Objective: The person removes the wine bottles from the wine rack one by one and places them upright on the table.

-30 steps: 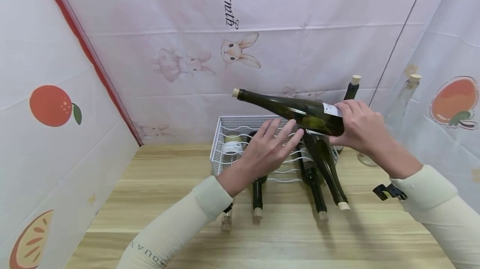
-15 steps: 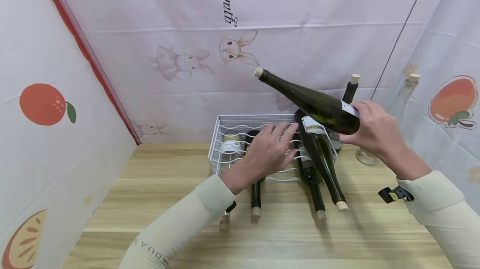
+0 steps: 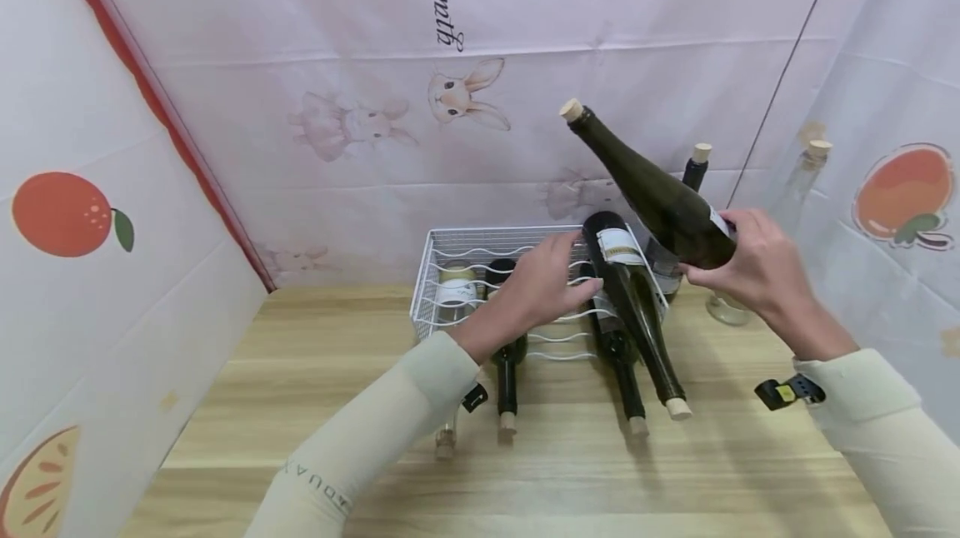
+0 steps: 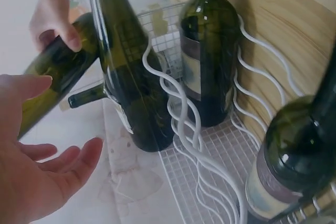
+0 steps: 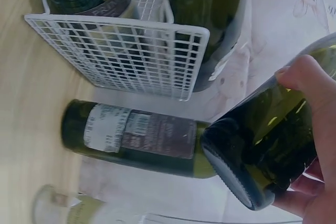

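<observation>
A green wine bottle (image 3: 663, 205) is gripped near its base by my right hand (image 3: 765, 259). It slants up to the left, its corked neck high and its base over the rack's right end. My left hand (image 3: 543, 284) is above the white wire wine rack (image 3: 491, 230), fingers extended and thumb apart, holding nothing. Close to its fingertips, another green bottle (image 3: 637, 296) lies sloping across the rack's right part, cork toward me. Beneath that one lies a dark bottle (image 3: 624, 371). Another dark bottle (image 3: 507, 376) and a clear bottle with a pale label (image 3: 456, 288) lie further left, partly hidden by my left arm.
Behind the rack's right end stands a dark corked bottle (image 3: 696, 171); its label (image 5: 157, 129) shows in the right wrist view. A clear corked bottle (image 3: 798, 188) stands further right. Printed cloth walls (image 3: 337, 5) enclose the wooden table (image 3: 300, 421) at the back and sides.
My right hand has moved the held bottle rightward and tilted its neck more steeply up. My left hand has come away from beside that bottle and turned. The bottles in the rack have not shifted.
</observation>
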Available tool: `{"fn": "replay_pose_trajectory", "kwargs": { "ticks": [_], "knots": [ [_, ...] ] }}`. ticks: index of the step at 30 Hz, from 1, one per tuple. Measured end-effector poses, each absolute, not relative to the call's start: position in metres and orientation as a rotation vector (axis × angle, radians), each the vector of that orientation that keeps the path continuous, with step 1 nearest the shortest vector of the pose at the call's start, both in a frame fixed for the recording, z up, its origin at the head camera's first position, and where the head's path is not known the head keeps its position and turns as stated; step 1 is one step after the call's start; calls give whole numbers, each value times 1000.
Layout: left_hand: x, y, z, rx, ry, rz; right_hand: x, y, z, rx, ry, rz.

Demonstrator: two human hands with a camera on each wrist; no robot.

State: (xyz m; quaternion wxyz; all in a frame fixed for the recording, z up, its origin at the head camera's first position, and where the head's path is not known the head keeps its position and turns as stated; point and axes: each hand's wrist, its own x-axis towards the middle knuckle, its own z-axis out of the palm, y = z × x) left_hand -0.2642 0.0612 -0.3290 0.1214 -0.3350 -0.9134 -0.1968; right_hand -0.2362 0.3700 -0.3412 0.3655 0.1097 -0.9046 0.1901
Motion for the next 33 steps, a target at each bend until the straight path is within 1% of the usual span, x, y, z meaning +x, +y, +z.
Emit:
{"fn": "replay_pose_trajectory", "kwargs": {
  "ticks": [5, 16, 20, 26, 33],
  "knots": [
    [-272, 72, -325, -866, -2791, -768, -239, 378, -354, 240, -2295, 591],
    [-288, 89, -321, -711, -2859, -1081, -245, 390, -385, 92, -2256, 734],
    [-293, 97, -322, -630, -2898, -1115, -246, 395, -397, 39, -2225, 755],
    [-299, 107, -328, -628, -2904, -1082, -248, 401, -417, -91, -2230, 814],
    [-302, 115, -333, -646, -2923, -1225, -252, 406, -436, -159, -2273, 837]
  ]
}}
